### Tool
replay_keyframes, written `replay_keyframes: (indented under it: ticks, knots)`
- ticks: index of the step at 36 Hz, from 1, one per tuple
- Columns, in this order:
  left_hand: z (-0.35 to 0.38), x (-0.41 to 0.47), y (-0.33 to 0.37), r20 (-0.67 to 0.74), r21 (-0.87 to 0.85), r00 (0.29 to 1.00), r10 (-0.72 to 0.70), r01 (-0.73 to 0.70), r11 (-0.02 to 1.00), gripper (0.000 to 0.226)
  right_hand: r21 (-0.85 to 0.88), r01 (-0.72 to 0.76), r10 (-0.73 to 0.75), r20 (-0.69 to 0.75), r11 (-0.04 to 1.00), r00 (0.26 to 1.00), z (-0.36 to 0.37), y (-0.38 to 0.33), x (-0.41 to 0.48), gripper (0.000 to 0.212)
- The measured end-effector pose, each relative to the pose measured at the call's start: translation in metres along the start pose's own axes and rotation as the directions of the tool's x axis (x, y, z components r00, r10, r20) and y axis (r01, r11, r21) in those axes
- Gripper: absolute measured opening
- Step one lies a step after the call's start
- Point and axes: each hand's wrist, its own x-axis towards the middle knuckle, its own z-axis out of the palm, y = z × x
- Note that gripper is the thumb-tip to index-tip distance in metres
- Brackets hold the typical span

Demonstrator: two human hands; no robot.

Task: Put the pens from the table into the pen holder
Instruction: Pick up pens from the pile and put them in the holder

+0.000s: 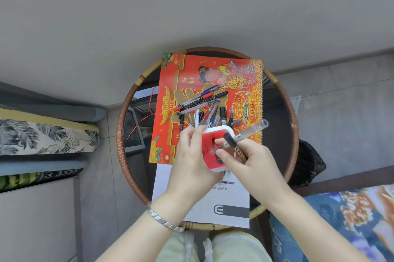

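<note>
- The left hand [193,159] is wrapped around the near side of the red and white pen holder [215,140] and holds it up above the surface, with the opening tilted toward the camera.
- The right hand [249,161] is closed on two pens: a clear-barrel pen [253,130] with a transparent cap pointing away to the right, and a dark pen with gold pattern [235,147], its black cap end up near the holder.
- The tips of the right hand's fingers are just at the red top of the pen holder, beside its holes.
- A silver bracelet [164,220] is on the left wrist.
- Behind the holder, a pile of pens [204,108] lies on a red spiral-bound calendar [245,82] with gold pictures; the pens are black, red, blue and clear, crossing one another.
- The calendar lies on a round glass surface with a woven rattan rim [122,125].
- A white instruction booklet [226,204] lies on the near part of the surface, partly under the hands.
- A thin red wire [138,124] lies on the glass, left of the calendar.
- A leaf-pattern cushion [42,136] is at the left side, and a blue floral fabric [341,219] at the right.
</note>
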Motion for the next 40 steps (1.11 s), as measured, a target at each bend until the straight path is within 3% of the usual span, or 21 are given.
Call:
replay_keyframes:
  ticks: [2, 4, 9, 15, 19, 24, 29, 33, 36, 38, 40]
  knots:
    - [0.002, -0.001, -0.002, -0.025, -0.023, 1.0, -0.007, 0.007, 1.0, 0.083, -0.089, 0.03, -0.029, 0.01, 0.996, 1.0, -0.001, -0.002, -0.001, 0.029]
    - [0.002, -0.002, -0.003, -0.039, -0.066, 0.999, -0.028, 0.026, 0.998, 0.086, -0.154, 0.024, -0.021, 0.017, 0.988, 1.0, -0.007, -0.002, -0.002, 0.014]
    - [-0.002, -0.004, -0.008, -0.071, -0.125, 0.996, -0.047, 0.038, 0.991, 0.089, -0.456, 0.089, -0.049, 0.099, 0.886, 0.994, -0.023, -0.004, -0.008, 0.035]
    - [-0.002, -0.003, -0.015, -0.112, -0.125, 0.993, -0.031, 0.017, 0.992, 0.09, -0.451, 0.105, -0.019, 0.193, 0.886, 0.981, -0.035, -0.015, -0.008, 0.044]
    - [-0.002, -0.006, -0.019, -0.084, -0.101, 0.995, -0.055, 0.046, 0.994, 0.091, -0.58, 0.151, -0.003, 0.248, 0.8, 0.969, -0.038, -0.024, 0.0, 0.032]
    - [0.0, -0.011, -0.016, -0.031, -0.058, 0.999, -0.036, 0.035, 0.998, 0.09, -0.729, 0.134, -0.009, 0.173, 0.671, 0.985, -0.022, -0.029, 0.008, 0.019]
    - [0.004, -0.016, -0.015, -0.011, -0.075, 1.0, -0.022, 0.021, 0.997, 0.088, -0.638, 0.245, -0.256, 0.077, 0.73, 0.964, 0.012, 0.0, 0.008, 0.035]
    - [0.002, -0.015, -0.013, -0.006, -0.126, 1.0, 0.031, -0.031, 0.992, 0.071, -0.519, 0.364, -0.255, 0.27, 0.774, 0.928, 0.032, 0.015, 0.002, 0.069]
    - [0.0, -0.01, -0.019, 0.003, -0.114, 1.0, 0.0, 0.0, 0.994, 0.073, -0.359, 0.431, -0.325, 0.32, 0.828, 0.89, 0.029, 0.022, 0.003, 0.065]
    - [-0.002, -0.006, -0.025, -0.006, -0.099, 0.998, -0.06, 0.059, 0.993, 0.084, -0.272, 0.44, -0.424, 0.121, 0.855, 0.898, 0.023, 0.027, 0.007, 0.048]
    - [-0.005, -0.003, -0.03, -0.014, -0.08, 0.996, -0.093, 0.092, 0.993, 0.091, -0.221, 0.349, -0.384, -0.14, 0.911, 0.913, 0.016, 0.04, 0.014, 0.03]
